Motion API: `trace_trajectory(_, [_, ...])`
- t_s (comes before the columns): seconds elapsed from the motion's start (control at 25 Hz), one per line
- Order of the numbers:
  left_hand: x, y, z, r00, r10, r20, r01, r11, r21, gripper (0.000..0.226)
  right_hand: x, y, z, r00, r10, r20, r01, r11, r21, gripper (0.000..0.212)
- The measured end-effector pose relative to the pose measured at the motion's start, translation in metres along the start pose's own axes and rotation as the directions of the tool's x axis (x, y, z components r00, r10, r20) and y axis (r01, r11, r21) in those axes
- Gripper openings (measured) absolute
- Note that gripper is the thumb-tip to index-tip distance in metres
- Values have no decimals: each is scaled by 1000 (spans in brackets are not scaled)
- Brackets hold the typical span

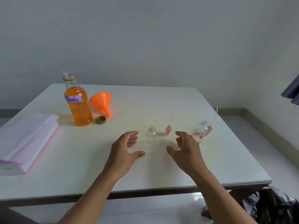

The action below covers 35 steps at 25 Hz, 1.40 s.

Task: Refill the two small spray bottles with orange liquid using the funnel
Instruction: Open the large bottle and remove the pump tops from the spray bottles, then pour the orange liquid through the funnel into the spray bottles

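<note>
A small clear spray bottle (151, 136) stands uncapped near the table's middle. My left hand (125, 151) hovers just left of it, fingers apart and empty. My right hand (186, 147) is to its right, also empty with fingers spread. A second small bottle (200, 130) with a pink flower print stands uncapped behind my right hand. A pink spray head (168, 128) with its tube stands between the bottles; another pink spray head (210, 128) stands behind the flowered bottle. A large open bottle of orange liquid (78, 102) labelled "Spray" stands far left, with the orange funnel (101, 101) lying beside it.
A gold cap (100, 119) lies next to the large bottle. A stack of white and pink sheets (25, 139) covers the left side of the white table (226, 167). A black bag (273, 207) sits on the floor at the lower right.
</note>
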<state>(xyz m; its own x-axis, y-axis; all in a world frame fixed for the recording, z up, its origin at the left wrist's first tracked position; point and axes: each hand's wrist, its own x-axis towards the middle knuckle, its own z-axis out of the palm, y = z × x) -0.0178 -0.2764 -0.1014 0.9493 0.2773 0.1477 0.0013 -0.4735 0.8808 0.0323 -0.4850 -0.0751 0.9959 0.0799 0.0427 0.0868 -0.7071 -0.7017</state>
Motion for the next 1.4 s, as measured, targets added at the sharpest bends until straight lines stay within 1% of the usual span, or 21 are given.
trace_trajectory(0.04, [-6,-2,-8,1000,-17,-8,17,1000,16,63,-11,-3,-2,1000,-6,7,6,1000,15,62])
trace_trajectory(0.12, [-15,-6,-31,996,-51,-70,55,997,51,51,-34,-12,0,999,-24,-23,25,998,59,55])
trace_trajectory(0.24, [-20,-9,-73,964,-98,-247,115,992,54,34,-69,-31,18,993,-72,-97,88,983,164,33])
trace_trajectory(0.28, [-19,-10,-87,945,-109,-308,126,991,34,31,-80,-39,26,991,-97,-93,114,973,199,25])
trace_trajectory(0.36, [-10,-11,-112,902,-129,-412,134,991,-18,31,-95,-61,44,984,-177,-23,177,956,234,21])
trace_trajectory(0.44, [7,-16,-132,865,-133,-483,123,991,-51,37,-91,-85,61,962,-264,69,242,942,232,19])
trace_trajectory(0.52, [29,-22,-146,842,-136,-522,114,991,-75,45,-68,-114,79,946,-308,96,280,932,231,16])
trace_trajectory(0.56, [41,-26,-150,840,-152,-521,118,988,-98,50,-52,-130,88,948,-304,91,275,930,243,17])
trace_trajectory(0.64, [61,-34,-156,855,-184,-485,128,981,-147,61,-10,-160,105,965,-255,68,225,930,290,21])
trace_trajectory(0.76, [88,-50,-164,880,-190,-436,139,979,-146,82,56,-193,130,989,-121,80,91,946,310,33])
trace_trajectory(0.84, [98,-60,-165,890,-177,-420,126,981,-148,88,93,-202,148,988,-39,148,-8,951,308,53])
trace_trajectory(0.92, [107,-68,-163,898,-191,-396,134,977,-168,91,123,-209,169,976,32,217,-90,960,267,79])
trace_trajectory(1.0, [114,-72,-160,908,-178,-379,129,980,-152,90,145,-215,186,964,71,254,-131,965,228,98])
trace_trajectory(1.04, [116,-72,-160,910,-164,-380,123,984,-129,88,152,-217,193,964,67,258,-126,967,219,103])
trace_trajectory(1.16, [120,-74,-161,906,-125,-404,103,992,-75,79,164,-221,206,972,43,232,-95,972,215,102])
trace_trajectory(1.24, [119,-74,-161,901,-95,-424,78,995,-56,73,166,-223,207,974,52,219,-103,967,232,101])
trace_trajectory(1.32, [117,-72,-162,895,-70,-440,61,998,-35,70,161,-225,200,980,48,191,-99,959,265,100])
trace_trajectory(1.4, [110,-65,-163,894,-34,-447,33,999,-11,68,153,-225,184,991,18,131,-60,946,319,99])
